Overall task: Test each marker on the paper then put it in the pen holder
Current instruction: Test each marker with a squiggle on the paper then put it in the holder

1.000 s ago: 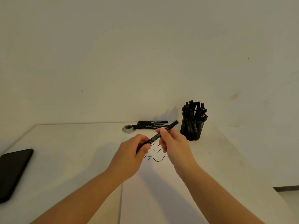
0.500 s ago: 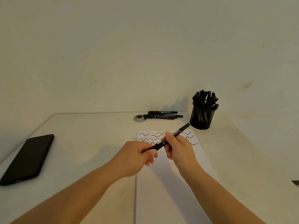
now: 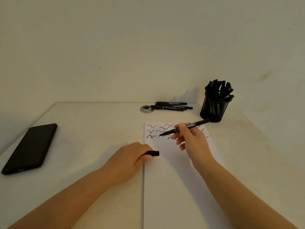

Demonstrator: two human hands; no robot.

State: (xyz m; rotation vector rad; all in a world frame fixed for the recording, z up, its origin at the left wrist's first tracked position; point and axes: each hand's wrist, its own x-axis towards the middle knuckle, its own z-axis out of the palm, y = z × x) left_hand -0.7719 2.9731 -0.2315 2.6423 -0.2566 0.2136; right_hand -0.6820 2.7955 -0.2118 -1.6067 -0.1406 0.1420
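Note:
My right hand grips an uncapped black marker, its tip down on the white paper among several black wavy lines near the top. My left hand rests at the paper's left edge, closed around the marker's black cap. A black mesh pen holder full of black markers stands at the back right. A few loose black markers lie by the wall behind the paper.
A black phone lies on the white table at the left. A round grey cable grommet sits just left of the loose markers. The wall rises right behind the table.
My hands have pulled apart, taking the cap off: the left hand moved down-left with the cap, and the right hand brought the marker's tip down to the paper.

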